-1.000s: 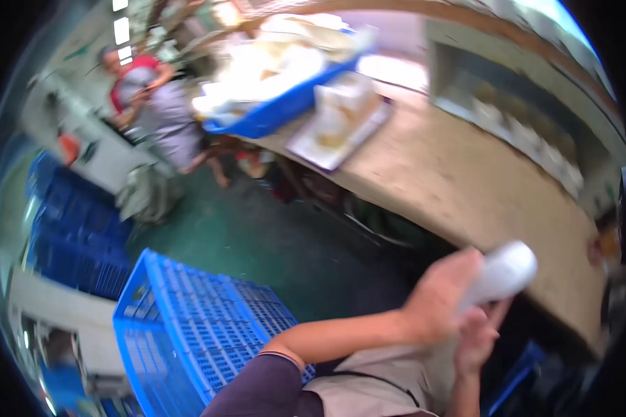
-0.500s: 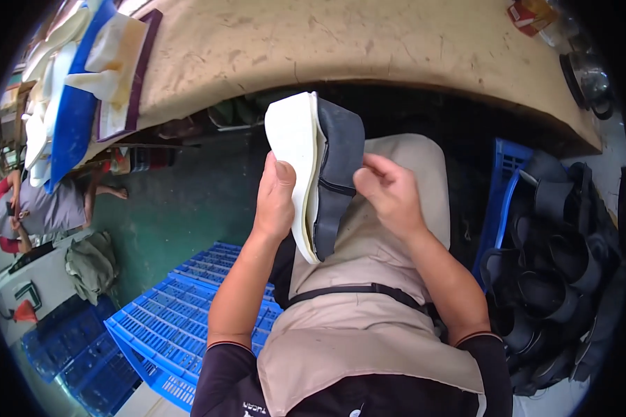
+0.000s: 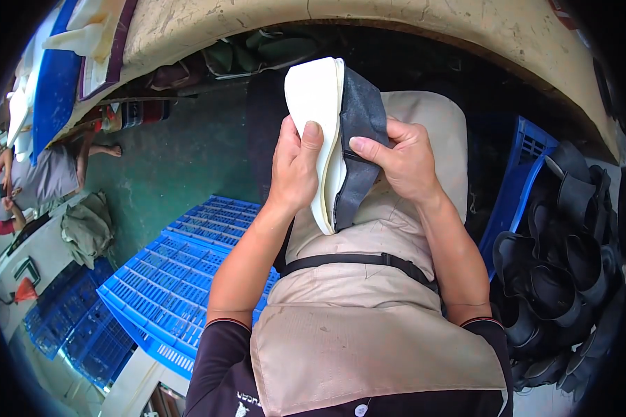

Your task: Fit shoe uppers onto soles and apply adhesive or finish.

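Note:
In front of my chest, above my beige apron (image 3: pixel 375 326), I hold a cream-white shoe sole (image 3: pixel 314 104) with a dark grey upper piece (image 3: pixel 356 132) lying against its right side. My left hand (image 3: pixel 295 167) grips the white sole from the left, thumb up along its face. My right hand (image 3: pixel 400 163) pinches the grey piece from the right, fingers pressing it toward the sole's edge. Both parts stand upright, slightly tilted left.
A blue plastic crate (image 3: pixel 181 278) lies at my lower left on the green floor. Another blue crate (image 3: pixel 528 174) at right holds several dark shoe uppers (image 3: pixel 556 278). A beige worktable (image 3: pixel 396 21) curves along the top. Another person (image 3: pixel 45 177) sits at far left.
One second ago my hands were reaching toward the table with the white sole. They have since come in front of my lap, and both hands now grip the sole and grey piece more tightly together.

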Tool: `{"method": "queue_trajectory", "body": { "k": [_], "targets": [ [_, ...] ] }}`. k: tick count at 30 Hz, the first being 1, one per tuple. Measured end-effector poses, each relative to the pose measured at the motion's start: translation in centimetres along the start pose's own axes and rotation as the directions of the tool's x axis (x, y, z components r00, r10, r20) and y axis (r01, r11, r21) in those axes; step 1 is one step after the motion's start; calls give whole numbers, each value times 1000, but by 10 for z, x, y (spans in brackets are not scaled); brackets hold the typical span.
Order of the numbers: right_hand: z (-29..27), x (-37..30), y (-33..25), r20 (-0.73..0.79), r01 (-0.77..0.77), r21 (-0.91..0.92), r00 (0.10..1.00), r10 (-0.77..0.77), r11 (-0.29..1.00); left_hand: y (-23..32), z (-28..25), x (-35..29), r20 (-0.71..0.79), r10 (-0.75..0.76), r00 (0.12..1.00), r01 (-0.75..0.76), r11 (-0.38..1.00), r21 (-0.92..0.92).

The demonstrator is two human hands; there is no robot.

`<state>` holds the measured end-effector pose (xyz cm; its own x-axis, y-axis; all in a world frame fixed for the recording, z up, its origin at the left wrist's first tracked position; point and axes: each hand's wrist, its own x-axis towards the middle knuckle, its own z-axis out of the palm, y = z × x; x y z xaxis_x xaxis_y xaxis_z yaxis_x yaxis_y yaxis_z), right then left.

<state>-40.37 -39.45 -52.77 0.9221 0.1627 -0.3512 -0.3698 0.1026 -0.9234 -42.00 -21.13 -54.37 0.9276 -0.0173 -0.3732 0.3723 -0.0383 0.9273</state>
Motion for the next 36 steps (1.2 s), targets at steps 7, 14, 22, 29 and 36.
{"method": "queue_trajectory", "body": {
  "k": [7, 14, 22, 29, 36],
  "targets": [
    [11, -4, 4, -33, 13, -37, 999, -15, 999, -4, -3, -4, -19, 26, 999, -25, 996, 82],
    [18, -9, -5, -87, -4, -35, 996, 1, 999, 2, -6, -6, -52, 23, 998, -21, 999, 39],
    [21, -31, -19, 186, -291, -270, 919, 347, 918, 18, -20, -6, -56, -70, 996, 66, 996, -63],
    [50, -38, -7, 92, -207, -451, 957, 276, 868, 9, -24, -8, -107, -26, 994, 20, 999, -49],
    [80, -40, 9, 38, -25, -515, 998, 52, 857, -5, -31, -10, -112, -54, 992, 52, 998, -19]
  ]
}}
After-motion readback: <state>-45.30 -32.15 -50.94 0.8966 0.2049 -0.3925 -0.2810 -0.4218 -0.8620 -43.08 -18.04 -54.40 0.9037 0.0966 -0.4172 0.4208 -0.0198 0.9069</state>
